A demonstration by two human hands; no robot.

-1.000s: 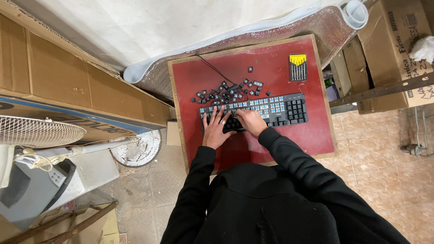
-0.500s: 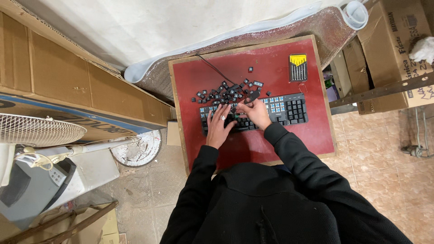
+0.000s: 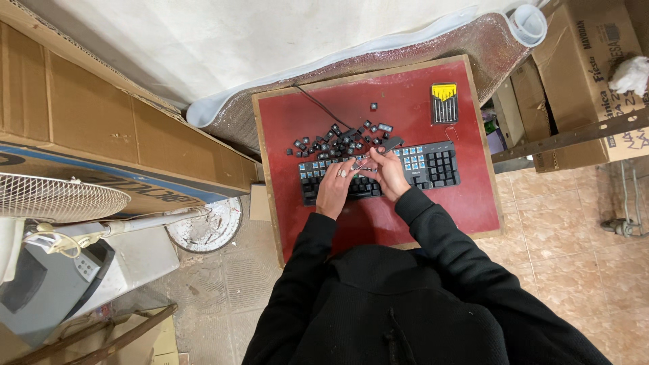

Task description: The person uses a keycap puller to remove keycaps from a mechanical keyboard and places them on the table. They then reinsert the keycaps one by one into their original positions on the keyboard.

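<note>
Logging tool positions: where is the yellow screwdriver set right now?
In the head view, the yellow screwdriver set lies near the far right corner of the red table, just beyond the right end of the keyboard.

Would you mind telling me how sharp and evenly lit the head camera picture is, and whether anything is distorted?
Head view: light is soft and even, no glare on the red table; the keyboard and loose keycaps are sharp but too small to read; both the left hand and right hand show no motion blur; the wide lens bends the cardboard boxes at the edges.
</note>
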